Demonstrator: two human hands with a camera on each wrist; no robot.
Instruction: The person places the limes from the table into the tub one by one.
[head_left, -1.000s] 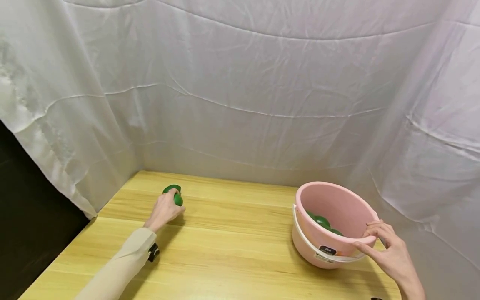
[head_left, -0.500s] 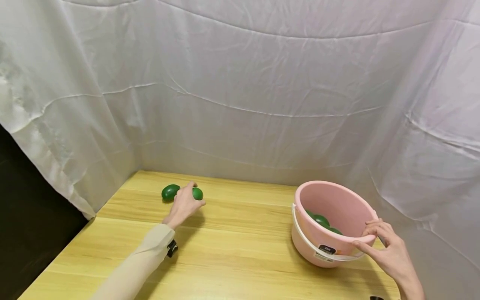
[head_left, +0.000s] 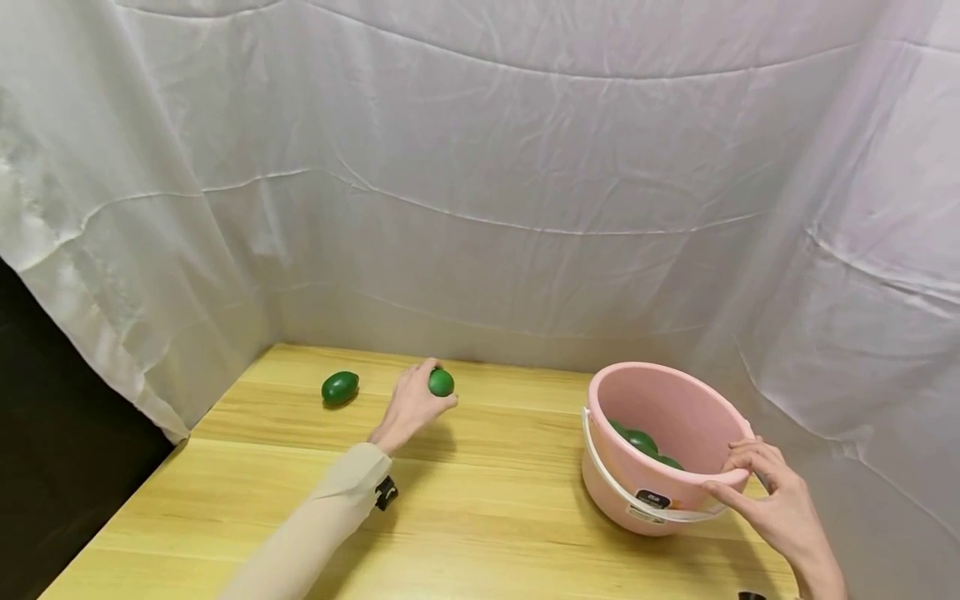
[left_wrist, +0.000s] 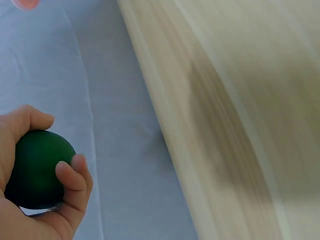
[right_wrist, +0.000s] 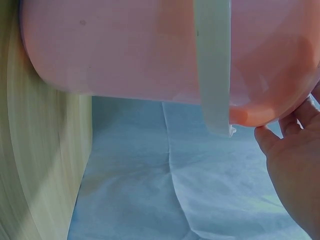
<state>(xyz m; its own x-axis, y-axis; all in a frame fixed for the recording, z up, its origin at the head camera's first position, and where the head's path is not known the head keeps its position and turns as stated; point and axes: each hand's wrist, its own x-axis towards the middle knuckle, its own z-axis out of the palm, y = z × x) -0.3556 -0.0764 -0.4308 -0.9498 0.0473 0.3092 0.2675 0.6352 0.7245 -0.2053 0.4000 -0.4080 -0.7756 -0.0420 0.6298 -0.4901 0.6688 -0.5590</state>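
Observation:
My left hand (head_left: 411, 405) holds a smooth, dark green, rounded fruit (head_left: 442, 382) above the table, left of the middle. In the left wrist view the fingers curl round this fruit (left_wrist: 39, 165); its exact kind does not show. A second green fruit (head_left: 341, 388), oval, lies on the table to the left of that hand. At the right stands a pink bucket (head_left: 621, 492) with several green fruits (head_left: 642, 442) inside. My right hand (head_left: 780, 508) grips the bucket's near right rim between thumb and fingers. The white handle (right_wrist: 214, 65) hangs down against the bucket's side.
The wooden table (head_left: 480, 500) carries the bucket and the loose fruit. Pale curtains (head_left: 480, 208) hang behind and at both sides. A dark area (head_left: 67, 433) lies beyond the table's left edge. A small black object (head_left: 752, 595) shows at the bottom right.
My left hand has moved right with one fruit in it, away from the other fruit, which stays on the table. My right hand and the bucket have hardly moved.

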